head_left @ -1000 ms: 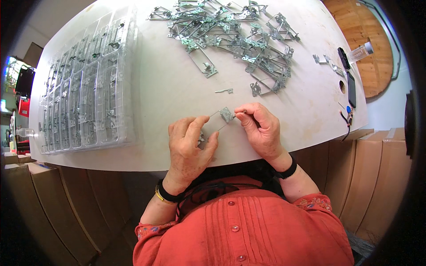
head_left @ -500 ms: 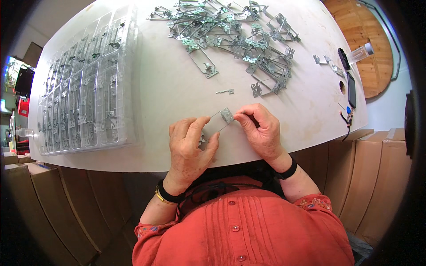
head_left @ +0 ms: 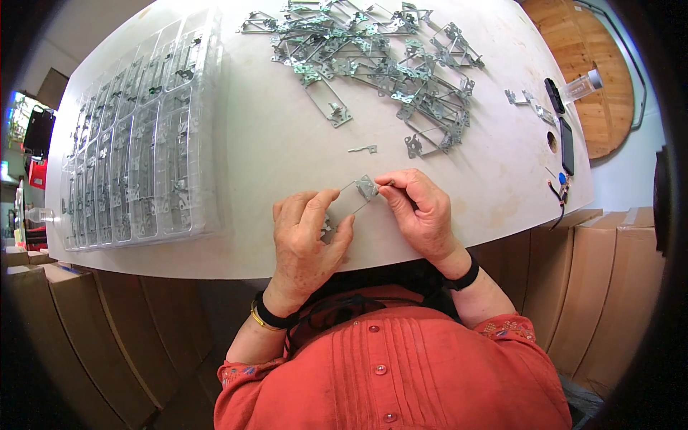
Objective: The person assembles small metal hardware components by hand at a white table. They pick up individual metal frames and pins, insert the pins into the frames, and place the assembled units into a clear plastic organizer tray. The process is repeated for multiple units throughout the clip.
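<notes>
A small metal bracket with two thin rods (head_left: pixel 366 188) is held between my hands near the table's front edge. My left hand (head_left: pixel 304 233) is closed around its near end, with the thumb and fingers along the rods. The bracket's near plate is partly hidden behind those fingers. My right hand (head_left: pixel 421 211) pinches at the far plate, thumb and forefinger together on a small piece too tiny to name. Just beyond lies a small flat metal strip (head_left: pixel 363 149) on the white table.
A heap of metal rod brackets (head_left: pixel 387 64) covers the far middle. Clear plastic compartment trays (head_left: pixel 208 143), filled with metal parts, stand at left. At right lie a black phone (head_left: pixel 567 145), loose metal pieces (head_left: pixel 530 102) and a clear bottle (head_left: pixel 582 86). Cardboard boxes (head_left: pixel 595 279) stand below the table.
My right thumb and forefinger have shifted slightly at the bracket's far plate, showing a little of the small piece between them. My left hand keeps its hold.
</notes>
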Tool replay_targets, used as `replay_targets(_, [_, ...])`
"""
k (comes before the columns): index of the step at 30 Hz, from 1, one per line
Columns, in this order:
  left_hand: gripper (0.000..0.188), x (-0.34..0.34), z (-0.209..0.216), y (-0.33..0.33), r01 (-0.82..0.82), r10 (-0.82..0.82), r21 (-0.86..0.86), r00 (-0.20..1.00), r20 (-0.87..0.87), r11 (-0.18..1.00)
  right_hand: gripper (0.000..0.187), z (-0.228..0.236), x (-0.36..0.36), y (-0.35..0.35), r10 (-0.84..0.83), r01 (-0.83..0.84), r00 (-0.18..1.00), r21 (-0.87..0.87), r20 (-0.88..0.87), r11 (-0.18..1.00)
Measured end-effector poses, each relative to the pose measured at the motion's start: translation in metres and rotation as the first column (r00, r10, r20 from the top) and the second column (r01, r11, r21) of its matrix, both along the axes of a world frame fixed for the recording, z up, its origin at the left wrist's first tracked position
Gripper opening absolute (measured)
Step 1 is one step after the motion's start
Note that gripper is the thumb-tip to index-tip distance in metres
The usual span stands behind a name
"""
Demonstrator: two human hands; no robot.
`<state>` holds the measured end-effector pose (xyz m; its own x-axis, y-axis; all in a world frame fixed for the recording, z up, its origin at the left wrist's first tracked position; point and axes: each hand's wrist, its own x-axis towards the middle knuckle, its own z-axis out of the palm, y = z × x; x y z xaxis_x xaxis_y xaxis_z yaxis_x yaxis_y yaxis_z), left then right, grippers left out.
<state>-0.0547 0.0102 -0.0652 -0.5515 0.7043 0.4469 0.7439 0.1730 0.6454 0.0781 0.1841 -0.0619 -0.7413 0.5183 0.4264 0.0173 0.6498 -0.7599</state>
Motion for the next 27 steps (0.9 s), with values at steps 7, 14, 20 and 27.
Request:
replay_targets(7, [0.045, 0.0002, -0.0015, -0.0005, -0.003, 0.003, -0.002, 1.0, -0.004, 1.0, 0.01, 0.0002, 0.0013, 0.0004, 0.001, -0.001, 1.0, -0.007, 0.024, 1.0])
replay_targets(14, [0.045, -0.0002, -0.002, -0.0002, -0.002, 0.002, 0.004, 1.0, -0.003, 1.0, 0.011, 0.0004, 0.001, -0.0001, -0.01, 0.011, 0.999, -0.022, 0.034, 1.0])
replay_targets(20, [0.045, -0.0004, -0.0022, 0.0001, 0.0, 0.0, 0.005, 1.0, 0.001, 1.0, 0.01, 0.0006, 0.0007, -0.0005, -0.02, 0.023, 0.999, -0.068, 0.044, 0.997])
replay_targets(27, [0.044, -0.0002, -0.0015, 0.0, 0.001, -0.001, 0.005, 1.0, -0.01, 1.0, 0.011, -0.0001, 0.0012, -0.0009, -0.021, 0.024, 0.999, -0.054, 0.049, 0.998])
